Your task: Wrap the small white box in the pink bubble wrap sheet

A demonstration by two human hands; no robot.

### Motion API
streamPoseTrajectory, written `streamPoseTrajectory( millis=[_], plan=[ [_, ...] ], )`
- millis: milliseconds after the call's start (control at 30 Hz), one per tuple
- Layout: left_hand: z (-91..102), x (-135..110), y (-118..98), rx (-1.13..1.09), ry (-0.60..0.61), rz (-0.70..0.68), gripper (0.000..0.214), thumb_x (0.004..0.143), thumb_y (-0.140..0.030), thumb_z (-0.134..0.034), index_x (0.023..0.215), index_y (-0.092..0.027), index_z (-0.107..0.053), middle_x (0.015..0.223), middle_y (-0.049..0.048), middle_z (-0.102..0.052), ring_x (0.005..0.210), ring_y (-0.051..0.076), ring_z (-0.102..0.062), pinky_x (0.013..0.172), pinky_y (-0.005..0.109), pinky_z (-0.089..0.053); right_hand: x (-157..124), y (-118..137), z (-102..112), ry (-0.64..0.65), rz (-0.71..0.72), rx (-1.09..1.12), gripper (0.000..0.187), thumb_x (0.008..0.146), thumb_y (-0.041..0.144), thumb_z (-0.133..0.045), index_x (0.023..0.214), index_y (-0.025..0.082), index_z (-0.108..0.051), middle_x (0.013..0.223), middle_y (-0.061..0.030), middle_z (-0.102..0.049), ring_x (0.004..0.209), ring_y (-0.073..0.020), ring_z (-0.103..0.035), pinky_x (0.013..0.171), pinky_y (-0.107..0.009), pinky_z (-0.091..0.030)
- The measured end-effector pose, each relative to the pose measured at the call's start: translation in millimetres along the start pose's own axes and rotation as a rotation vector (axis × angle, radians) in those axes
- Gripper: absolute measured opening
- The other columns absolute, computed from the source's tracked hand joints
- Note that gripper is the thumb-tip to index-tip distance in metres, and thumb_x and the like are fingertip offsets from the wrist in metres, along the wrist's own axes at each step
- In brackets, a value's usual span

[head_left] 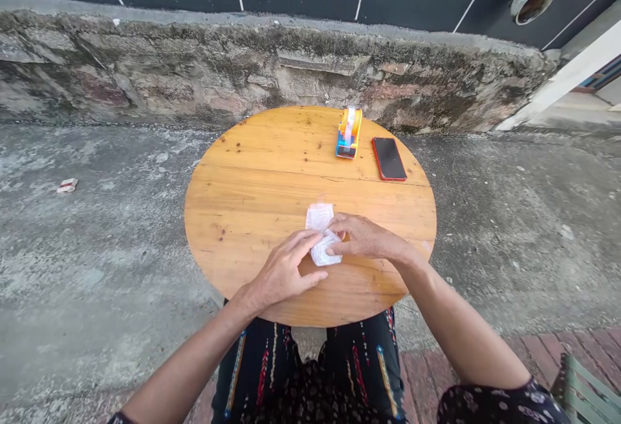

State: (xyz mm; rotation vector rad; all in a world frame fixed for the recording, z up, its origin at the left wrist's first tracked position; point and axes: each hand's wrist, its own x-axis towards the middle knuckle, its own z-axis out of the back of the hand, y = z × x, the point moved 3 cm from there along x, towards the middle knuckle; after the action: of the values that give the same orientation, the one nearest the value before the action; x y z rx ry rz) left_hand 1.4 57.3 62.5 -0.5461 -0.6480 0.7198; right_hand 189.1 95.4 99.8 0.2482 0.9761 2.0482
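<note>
Two crumpled white pieces, like thin paper, lie one above the other near the front middle of the wooden table: an upper white paper [319,215] and a lower white paper [326,253]. Whether they are joined is hidden by my fingers. My left hand [286,267] reaches in from the left, its fingers stretched and its thumb apart, with the fingertips at the left edge of the lower paper. From the right comes my right hand [361,236], fingers curled and thumb on the lower paper, gripping it. Its other fingertips are close to those of my left hand.
On the round wooden table [252,197], a yellow and blue tape dispenser [348,133] stands at the back. A phone [389,158] with a red edge lies to its right. A stone wall base [218,74] runs behind the table. A small box [67,186] lies on the ground left.
</note>
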Motion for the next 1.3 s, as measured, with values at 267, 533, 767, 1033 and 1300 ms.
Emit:
streamPoseTrajectory(
  millis=[267, 533, 767, 1033, 1300],
  plan=[
    [-5.7, 4, 0, 0.025, -0.028, -0.051, 0.046, 0.084, -0.021, -0.062, 0.129, -0.022, -0.050, 0.123, 0.0099, -0.061, 0.114, 0.024, -0.058, 0.098, 0.041, -0.050, -1, 6, -3, -0.069, -0.050, -0.185, 0.014, 0.081, 0.030, -0.067, 0.085, 0.017, -0.065, 0.078, -0.0001, -0.060, 0.070, -0.0135, -0.051, 0.065, -0.025, -0.035],
    [-0.9, 9, -1, -0.006, -0.003, -0.026, 0.039, 0.085, -0.022, -0.063, 0.123, -0.020, -0.054, 0.121, 0.0090, -0.063, 0.114, 0.023, -0.058, 0.098, 0.039, -0.049, -15, 11, 1, -0.173, -0.081, -0.096, 0.029, 0.084, 0.025, -0.059, 0.112, 0.017, -0.064, 0.094, -0.0054, -0.071, 0.080, -0.0174, -0.062, 0.071, -0.028, -0.044],
    [-1.3, 8, 1, -0.002, 0.005, -0.009, 0.040, 0.083, -0.022, -0.065, 0.122, -0.021, -0.056, 0.133, 0.0113, -0.055, 0.119, 0.025, -0.057, 0.100, 0.039, -0.049, -10, 2, -2, -0.172, -0.025, -0.008, 0.028, 0.094, 0.025, -0.044, 0.086, 0.016, -0.070, 0.076, -0.0009, -0.068, 0.068, -0.0126, -0.057, 0.065, -0.025, -0.040],
    [-2.3, 10, 4, -0.066, 0.027, 0.018, 0.039, 0.082, -0.022, -0.066, 0.120, -0.022, -0.055, 0.121, 0.0073, -0.065, 0.114, 0.023, -0.060, 0.100, 0.039, -0.048, 1, 1, -6, -0.161, -0.006, -0.062, 0.027, 0.094, 0.024, -0.048, 0.077, 0.017, -0.068, 0.076, -0.0007, -0.066, 0.071, -0.0127, -0.058, 0.067, -0.025, -0.041],
    [0.3, 11, 5, -0.132, 0.031, 0.049, 0.045, 0.083, -0.023, -0.066, 0.126, -0.022, -0.054, 0.125, 0.0074, -0.064, 0.115, 0.023, -0.059, 0.100, 0.039, -0.047, -25, 10, -10, -0.213, 0.099, -0.065, 0.032, 0.089, 0.027, -0.058, 0.121, 0.024, -0.062, 0.117, -0.0047, -0.068, 0.105, -0.0201, -0.062, 0.092, -0.036, -0.046]
  ],
)
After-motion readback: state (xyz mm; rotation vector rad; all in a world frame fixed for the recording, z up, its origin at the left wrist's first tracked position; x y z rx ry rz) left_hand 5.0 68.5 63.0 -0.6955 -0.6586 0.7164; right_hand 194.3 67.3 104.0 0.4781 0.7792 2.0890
